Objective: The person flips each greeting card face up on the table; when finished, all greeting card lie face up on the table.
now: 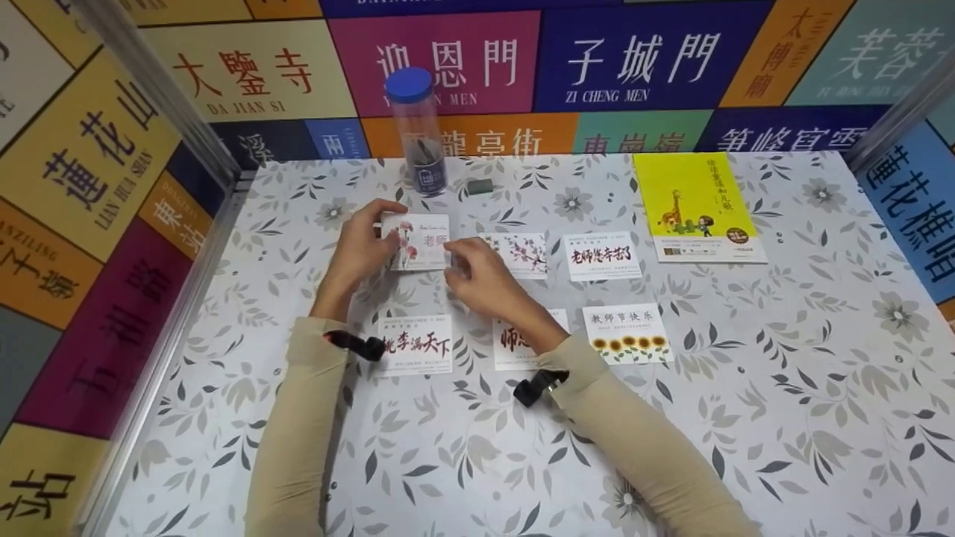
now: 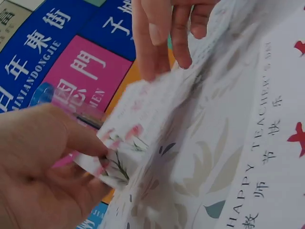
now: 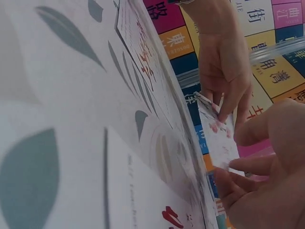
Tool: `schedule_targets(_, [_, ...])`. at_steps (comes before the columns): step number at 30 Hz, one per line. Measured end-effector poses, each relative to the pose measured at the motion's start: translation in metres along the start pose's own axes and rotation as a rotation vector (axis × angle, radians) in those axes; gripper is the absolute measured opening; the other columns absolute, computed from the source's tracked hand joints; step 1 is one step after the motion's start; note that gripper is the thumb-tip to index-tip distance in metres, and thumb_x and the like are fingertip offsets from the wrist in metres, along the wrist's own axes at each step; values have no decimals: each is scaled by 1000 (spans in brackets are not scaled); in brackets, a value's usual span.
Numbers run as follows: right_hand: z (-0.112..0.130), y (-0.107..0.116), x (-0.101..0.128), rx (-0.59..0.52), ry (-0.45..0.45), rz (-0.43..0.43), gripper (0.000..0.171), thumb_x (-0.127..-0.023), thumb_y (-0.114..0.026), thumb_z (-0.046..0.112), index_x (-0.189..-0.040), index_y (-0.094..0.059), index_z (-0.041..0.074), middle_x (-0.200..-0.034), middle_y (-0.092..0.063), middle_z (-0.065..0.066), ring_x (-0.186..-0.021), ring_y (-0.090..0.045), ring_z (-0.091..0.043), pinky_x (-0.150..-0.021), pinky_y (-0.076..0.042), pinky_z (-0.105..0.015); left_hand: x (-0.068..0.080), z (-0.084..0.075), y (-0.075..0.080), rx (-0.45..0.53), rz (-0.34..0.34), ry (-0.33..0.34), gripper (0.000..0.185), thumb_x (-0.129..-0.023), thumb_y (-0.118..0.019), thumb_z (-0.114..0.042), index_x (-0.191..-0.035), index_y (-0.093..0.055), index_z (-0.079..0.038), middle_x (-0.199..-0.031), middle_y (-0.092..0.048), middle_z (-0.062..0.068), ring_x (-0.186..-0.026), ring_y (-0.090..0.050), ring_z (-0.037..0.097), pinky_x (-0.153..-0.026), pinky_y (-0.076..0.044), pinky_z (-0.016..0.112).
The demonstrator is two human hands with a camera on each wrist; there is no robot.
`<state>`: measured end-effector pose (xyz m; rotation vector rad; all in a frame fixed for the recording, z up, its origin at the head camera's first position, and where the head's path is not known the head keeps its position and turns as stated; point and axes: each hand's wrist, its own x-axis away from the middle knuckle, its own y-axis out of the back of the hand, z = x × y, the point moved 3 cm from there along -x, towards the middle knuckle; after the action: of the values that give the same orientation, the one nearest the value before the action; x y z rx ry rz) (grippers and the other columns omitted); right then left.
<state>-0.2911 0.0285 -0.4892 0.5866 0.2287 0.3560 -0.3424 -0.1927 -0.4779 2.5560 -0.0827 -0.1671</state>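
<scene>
A white greeting card [image 1: 427, 250] with pink flowers and Chinese characters is tilted up off the table, at the left of the back row. My left hand [image 1: 364, 242] pinches its left edge, with the thumb on the printed face in the left wrist view. My right hand [image 1: 481, 280] is at the opposite edge; its fingertips appear to touch the card [image 3: 218, 138] in the right wrist view, with the thumb apart from it. A blossom-print card [image 1: 526, 252] lies just beyond the right hand, which partly hides it. Below the right wrist, another card [image 1: 511, 349] is partly covered.
More cards lie flat: one [image 1: 415, 354] at front left, one with sunflowers [image 1: 630, 335], one with dark red writing [image 1: 603, 257]. A clear blue-lidded tube [image 1: 418, 134] stands at the back beside a small green block [image 1: 480, 186]. A yellow book [image 1: 690, 198] lies back right.
</scene>
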Motion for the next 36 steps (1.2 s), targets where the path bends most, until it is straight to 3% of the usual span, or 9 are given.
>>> schedule_targets(3, [0,-3,3,141,10,108,52,-102,-63,15,-151,-59,-1,-154,-56,-22,-137,-55,-37,-122,-44,-51,-1,4,-4,-180,1,16,44,-94,-59,6,-134,-70,-9,-140,-69,22,-104,-63,32,-96,-52,44])
schedule_targets(5, [0,-6,6,234,18,181,50,-104,-63,20,-152,-60,5,-165,-49,-19,-152,-43,-39,-131,-31,-56,-2,10,-4,-240,20,26,45,-91,-60,6,-133,-71,-8,-140,-69,22,-107,-62,34,-100,-50,47])
schedule_targets(7, [1,-10,10,316,24,239,50,-105,-62,25,-154,-60,12,-172,-43,-14,-160,-33,-38,-134,-23,-59,-1,15,-3,-259,43,38,45,-91,-63,4,-133,-72,-8,-131,-71,21,-100,-61,32,-91,-51,45])
schedule_targets(11, [4,-14,14,401,35,290,52,-107,-60,30,-158,-57,19,-174,-40,-6,-161,-30,-33,-132,-26,-59,3,19,1,-274,61,47,41,-91,-70,0,-131,-75,-6,-116,-71,21,-81,-53,26,-74,-44,38])
schedule_targets(14, [5,-14,15,409,32,301,52,-107,-59,31,-158,-57,21,-174,-42,-5,-160,-30,-32,-132,-28,-59,5,17,3,-298,83,47,39,-92,-73,-2,-131,-75,-4,-122,-68,24,-90,-55,28,-82,-47,40])
schedule_targets(19, [5,-12,16,382,3,309,52,-107,-60,33,-158,-57,24,-174,-41,-3,-161,-28,-30,-133,-25,-60,7,8,5,-343,201,81,45,-95,-79,-16,-138,-71,-5,-135,-63,25,-115,-59,37,-102,-51,52])
schedule_targets(24, [5,-10,15,375,-9,306,51,-107,-61,34,-157,-57,24,-174,-41,-2,-161,-28,-28,-133,-24,-60,10,1,7,-414,298,48,54,-92,-85,-20,-141,-70,-4,-144,-63,24,-136,-54,43,-120,-42,57])
schedule_targets(32, [4,-10,15,366,0,290,50,-106,-62,35,-155,-60,22,-175,-37,-9,-162,-27,-31,-133,-22,-63,14,4,9,-444,319,111,62,-92,-85,-26,-148,-64,-9,-155,-50,21,-147,-43,41,-126,-37,58])
schedule_targets(36, [3,-10,16,360,1,283,50,-105,-63,34,-155,-61,22,-175,-35,-12,-162,-26,-33,-133,-23,-64,14,5,9,-445,329,102,62,-93,-84,-26,-150,-63,-10,-157,-49,21,-149,-41,43,-127,-36,59])
